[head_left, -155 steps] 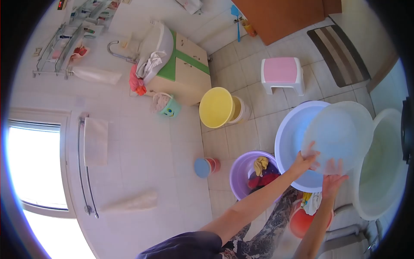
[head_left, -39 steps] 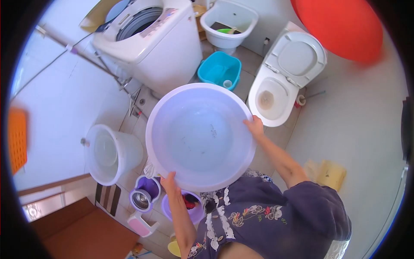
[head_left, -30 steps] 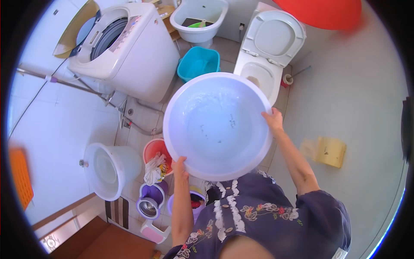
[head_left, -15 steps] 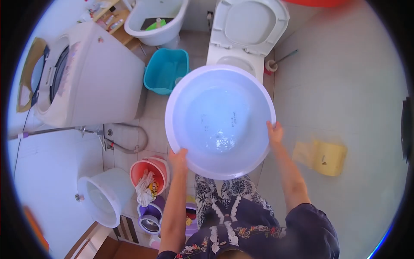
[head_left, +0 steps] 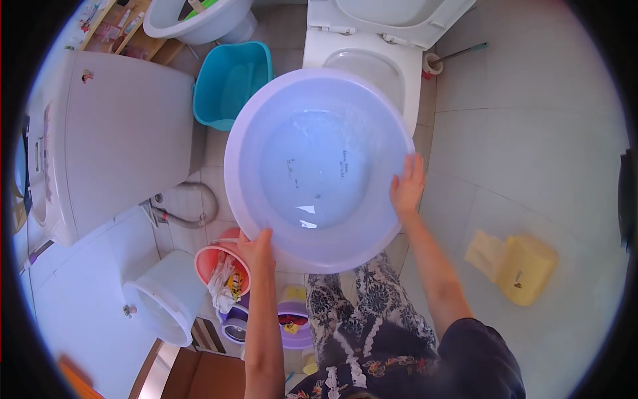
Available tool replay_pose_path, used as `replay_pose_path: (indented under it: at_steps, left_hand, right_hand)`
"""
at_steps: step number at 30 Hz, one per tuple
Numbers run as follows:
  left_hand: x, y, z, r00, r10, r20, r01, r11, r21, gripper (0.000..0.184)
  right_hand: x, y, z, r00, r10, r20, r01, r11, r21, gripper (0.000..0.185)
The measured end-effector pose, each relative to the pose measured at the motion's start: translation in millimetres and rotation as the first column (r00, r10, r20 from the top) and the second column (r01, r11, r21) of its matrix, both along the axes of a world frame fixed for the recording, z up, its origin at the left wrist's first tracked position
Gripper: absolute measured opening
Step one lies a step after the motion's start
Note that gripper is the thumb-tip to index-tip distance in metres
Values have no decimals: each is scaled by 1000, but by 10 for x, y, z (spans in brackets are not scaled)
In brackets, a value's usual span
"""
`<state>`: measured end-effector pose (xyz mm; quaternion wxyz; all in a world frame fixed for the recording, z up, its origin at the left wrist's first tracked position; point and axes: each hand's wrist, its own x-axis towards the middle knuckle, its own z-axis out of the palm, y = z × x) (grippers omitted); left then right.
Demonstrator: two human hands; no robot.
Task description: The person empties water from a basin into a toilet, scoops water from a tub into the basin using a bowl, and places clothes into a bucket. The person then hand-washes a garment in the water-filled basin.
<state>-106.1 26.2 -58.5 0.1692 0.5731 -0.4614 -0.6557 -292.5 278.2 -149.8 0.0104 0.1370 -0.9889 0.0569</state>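
Observation:
A large round lavender basin (head_left: 319, 249) is held out in front of my body, partly covering the toilet bowl. Its bluish inside has small dark print and bright glints; it seems to contain shallow water, though the depth cannot be judged. My left hand (head_left: 258, 247) grips the near left rim, thumb on the inner side and the other fingers hidden beneath. On the right rim, my right hand (head_left: 407, 183) holds the basin with its thumb inward and fingers along the outer edge. Beyond the basin is the white toilet (head_left: 409, 86) with its lid up.
A teal tub (head_left: 205, 100) stands left of the toilet, beside a white washing machine (head_left: 126, 126). Lower left are a pink bucket with cloths (head_left: 205, 261), a white bucket (head_left: 166, 292) and a purple basin (head_left: 296, 339). A yellow tissue box (head_left: 528, 269) is at right.
The basin has shifted left in view, with the toilet bowl showing more beside it. My right hand has turned, its fingers now pointing up along the rim. The camera view has also shifted.

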Motion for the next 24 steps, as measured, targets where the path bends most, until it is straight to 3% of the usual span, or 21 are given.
replay_pose_path:
  at_steps: [3,6,9,11,13,14,15,16,18,19,20,21,22,24]
  left_hand:
    - [103,-41,-86,1000,6,4,-6,1000,23,39]
    - [293,-92,-270,1000,24,13,-25,995,97,42]
    - [518,-141,-616,999,37,-22,-34,994,106,45]
    - [617,-108,-827,996,55,-77,-46,993,109,42]
    - [797,-53,-1054,983,144,-114,-128,983,134,37]
    - [978,-39,-1265,992,65,-107,-54,994,100,34]
    - [1073,-18,-1317,999,2,-52,6,986,165,30]
    - [1007,26,-1363,983,137,-120,-112,974,195,29]
    - [921,17,-1319,987,142,-74,-128,978,163,32]
    - [903,32,-1319,989,141,-36,-132,974,186,34]
    - [893,39,-1327,992,125,-18,-118,968,222,36]
    - [887,29,-1289,990,136,-23,-129,972,195,36]
    - [845,70,-1282,990,139,-32,-132,976,173,37]
    - [837,104,-1378,991,132,3,-132,984,116,37]
  right_hand:
    - [100,-438,-119,898,376,228,-371,926,-67,49]
    - [23,-729,-793,953,254,165,-236,964,-123,49]
    - [-105,-1437,-984,962,271,43,-257,945,-205,47]
    - [-43,-1824,-1044,909,417,14,-410,897,-164,45]
    - [339,-2085,-1093,788,616,5,-602,771,-210,45]
    - [519,-2001,-1120,684,729,-15,-703,654,-279,45]
    - [738,-1897,-1024,619,783,63,-736,606,-302,48]
    - [913,-1695,-923,529,836,149,-787,548,-283,49]
    - [1053,-1130,-1004,421,887,188,-830,460,-316,54]
    - [973,-941,-991,482,854,197,-843,513,-162,57]
    - [850,-847,-977,646,711,277,-749,661,51,55]
    - [617,-838,-1078,759,642,109,-651,748,130,52]
    - [395,-803,-1179,836,544,-70,-525,831,186,51]
    - [92,-1057,-1290,899,424,-107,-417,905,88,50]
